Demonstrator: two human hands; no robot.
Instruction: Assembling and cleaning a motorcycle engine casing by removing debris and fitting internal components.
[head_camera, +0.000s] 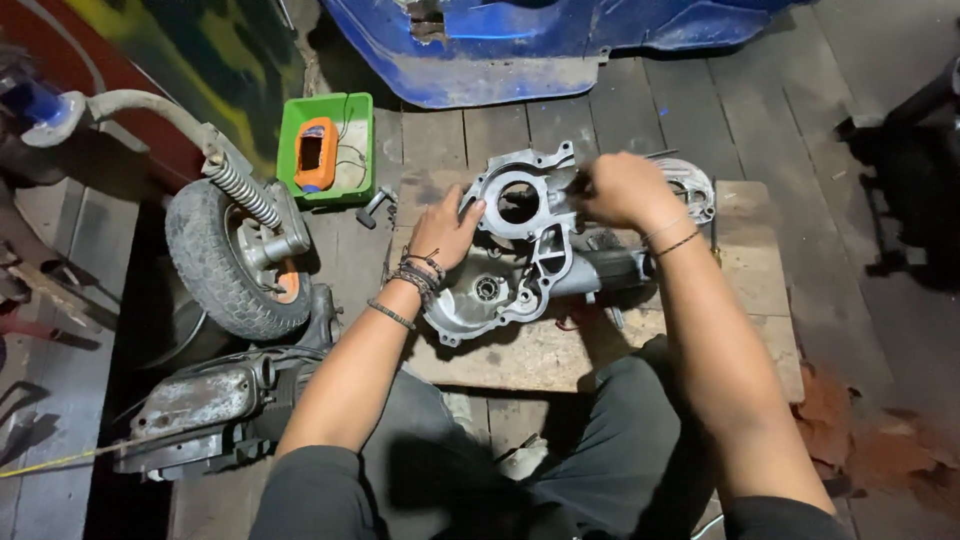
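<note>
Seated person, head view looking down over dark trousers to a wooden board (745, 290) laid on a plank floor (700, 110). On the board lies a grey cast-metal engine casing (530, 265), its upper half a cover with a large round opening, its lower half a dished part with a small gear hub showing. Left hand (445, 230) rests against the casing's left edge beside the round opening, fingers (470, 210) spread and laid flat on the metal, steadying rather than clamping. Bead and cord bracelets on that wrist. Right hand (622, 190) sits at the casing's upper right edge, fingers curled closed into a loose fist; something thin pokes out of it, but what it grips cannot be told. Thin bands on the right wrist too. Behind the right hand, a round perforated plate (695, 185) lies partly hidden on the board. Left of the board, on the floor, a green tray (290, 150) holds an orange meter (316, 152). Further left stands a small wheel (215, 265) with tyre, a coil spring (243, 190) above it. Near the left knee, another engine part (200, 400), dusty. A blue body panel (520, 50) stands at the top, well apart from the hands.
</note>
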